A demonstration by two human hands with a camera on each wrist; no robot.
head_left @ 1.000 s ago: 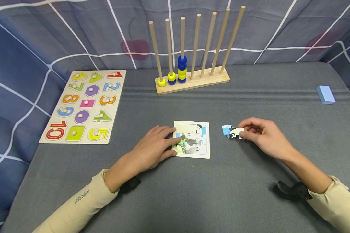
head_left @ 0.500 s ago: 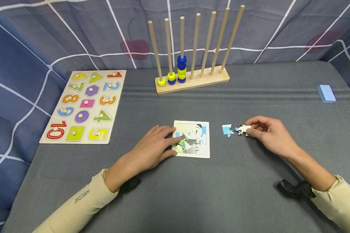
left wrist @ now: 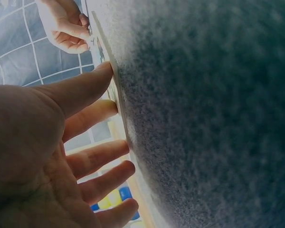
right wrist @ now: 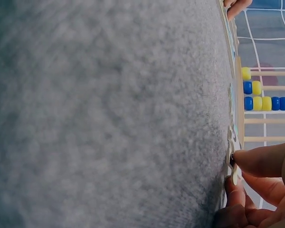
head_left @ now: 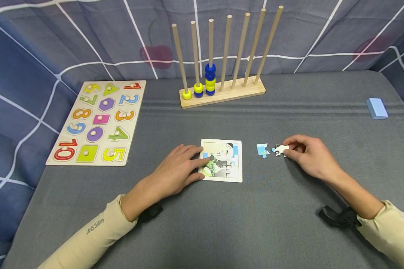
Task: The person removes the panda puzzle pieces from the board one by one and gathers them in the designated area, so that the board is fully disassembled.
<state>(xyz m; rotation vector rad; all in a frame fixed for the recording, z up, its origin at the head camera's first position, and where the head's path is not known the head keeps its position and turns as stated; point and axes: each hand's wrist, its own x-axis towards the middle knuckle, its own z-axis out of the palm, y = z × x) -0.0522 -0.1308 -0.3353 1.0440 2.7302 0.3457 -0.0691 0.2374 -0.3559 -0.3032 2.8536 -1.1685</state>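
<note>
A small square panda jigsaw puzzle (head_left: pixel 236 172) in a pale frame lies at the middle of the table, some of its pieces in place. My left hand (head_left: pixel 178 168) rests at its left edge with fingers spread, the index fingertip over the picture. To the right, my right hand (head_left: pixel 308 155) pinches a black-and-white puzzle piece (head_left: pixel 280 150) between thumb and fingers, low over the table. Just left of that piece lies a loose blue puzzle piece (head_left: pixel 262 150). In the right wrist view the pinched piece (right wrist: pixel 232 161) shows edge-on at the thumb tip.
A number-and-shape peg board (head_left: pixel 97 140) lies at the left. Behind the puzzle stands a wooden bead stand (head_left: pixel 227 96) with tall rods and blue and yellow beads on 3 of them. A light blue block (head_left: pixel 377 109) sits at the far right, and a gridded cloth hangs behind.
My right hand has drawn the black-and-white piece to the right, away from the blue piece it overlapped, and then stayed nearly still. My left hand has not moved.
</note>
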